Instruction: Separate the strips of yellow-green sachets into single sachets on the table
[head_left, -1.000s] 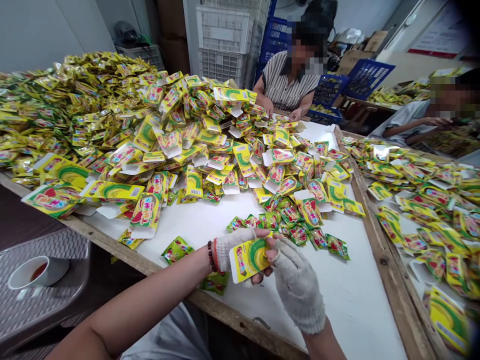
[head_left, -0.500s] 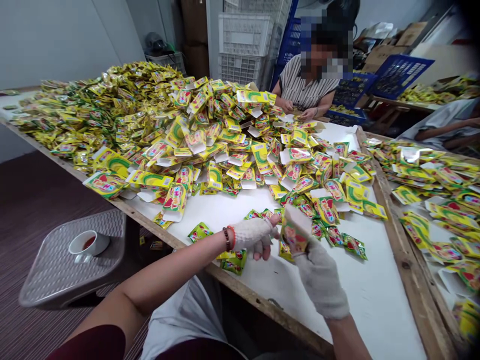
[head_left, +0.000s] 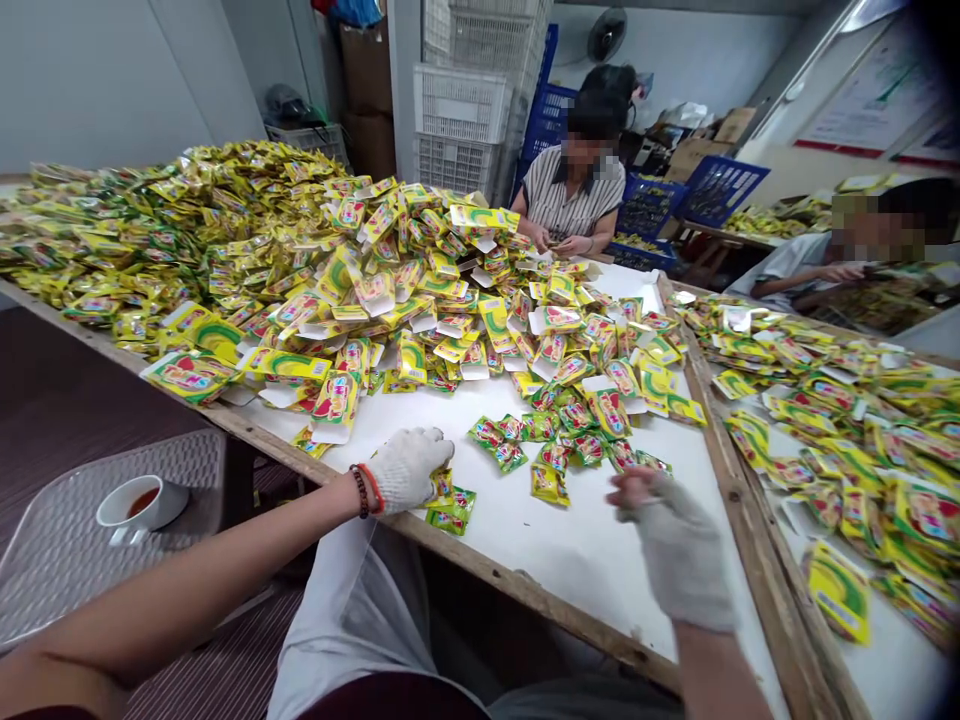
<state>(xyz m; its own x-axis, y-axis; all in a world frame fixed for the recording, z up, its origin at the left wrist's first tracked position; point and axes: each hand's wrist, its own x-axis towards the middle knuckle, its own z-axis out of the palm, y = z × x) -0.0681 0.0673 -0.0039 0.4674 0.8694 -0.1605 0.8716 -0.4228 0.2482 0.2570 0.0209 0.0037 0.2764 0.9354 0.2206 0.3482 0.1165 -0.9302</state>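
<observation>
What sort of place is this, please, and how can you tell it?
Probably a small packing workshop: a long white table heaped with yellow foil sachets, stacked plastic crates behind it, and a co-worker seated at the far side.

Yellow pkts [head_left: 335, 398]: print too small/blurry, nothing readable.

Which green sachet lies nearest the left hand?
The green foil sachet just past the left hand, by the table's front edge: it lies beside a yellow sachet, apart from the green cluster further along.
</observation>
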